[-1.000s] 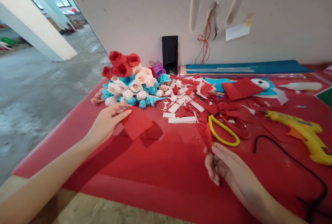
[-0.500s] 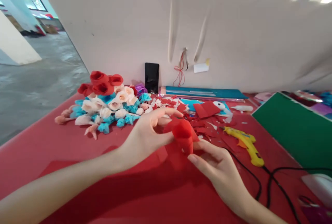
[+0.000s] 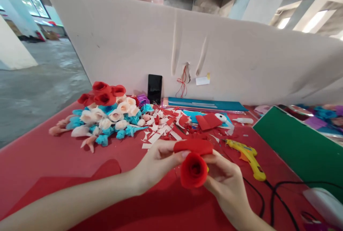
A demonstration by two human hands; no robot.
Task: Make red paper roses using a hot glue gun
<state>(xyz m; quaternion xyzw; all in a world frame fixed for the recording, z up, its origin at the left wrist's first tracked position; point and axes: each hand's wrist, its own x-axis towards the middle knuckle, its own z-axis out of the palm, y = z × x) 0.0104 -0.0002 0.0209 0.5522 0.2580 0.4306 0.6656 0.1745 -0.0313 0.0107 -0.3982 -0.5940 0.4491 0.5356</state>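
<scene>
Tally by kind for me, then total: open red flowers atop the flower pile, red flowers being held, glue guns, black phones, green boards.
Open red paper flowers atop the flower pile: 4
Held red paper flower: 1
Yellow glue gun: 1
Black phone: 1
Green board: 1
Total: 8

Red paper flower [image 3: 194,170]: rolled into a spiral, open end facing the camera
Red paper piece [image 3: 193,146]: curved, crosswise above it

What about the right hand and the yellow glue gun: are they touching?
Apart. The head view shows red tabletop between the right hand, up at the rolled red paper, and the yellow glue gun.
</scene>
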